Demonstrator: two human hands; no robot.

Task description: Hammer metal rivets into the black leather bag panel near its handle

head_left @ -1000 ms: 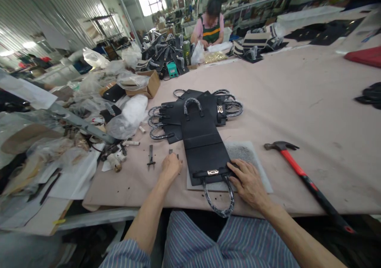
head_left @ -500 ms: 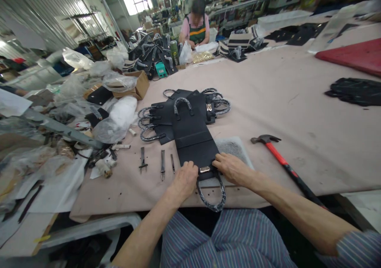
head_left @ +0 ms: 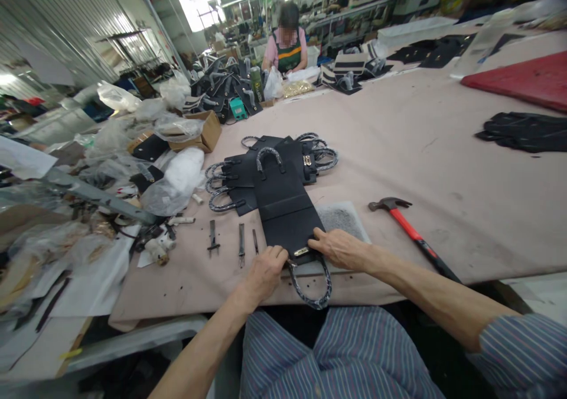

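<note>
A black bag panel (head_left: 287,216) with a crease across it lies lengthwise before me, a wrapped handle at each end. Near its close end sits a shiny metal clasp plate (head_left: 302,251). My left hand (head_left: 264,272) is closed at the panel's left near corner, fingertips curled over the edge. A small glint shows by those fingertips, too small to name. On the other side, my right hand (head_left: 339,248) pinches the right edge beside the clasp. The near handle (head_left: 316,301) hangs toward me between my wrists. Part of a grey slab (head_left: 343,221) shows under the panel.
More black panels with handles (head_left: 239,171) are stacked beyond. Metal punches (head_left: 241,244) lie left, a red-handled claw hammer (head_left: 405,224) right. Plastic bags and a cardboard box (head_left: 208,132) crowd the left side. A co-worker (head_left: 287,44) sits across the table.
My left fingers have shifted slightly left and down from the clasp, and a glint now shows beside them. The clasp plate looks more tilted. The right hand keeps its hold.
</note>
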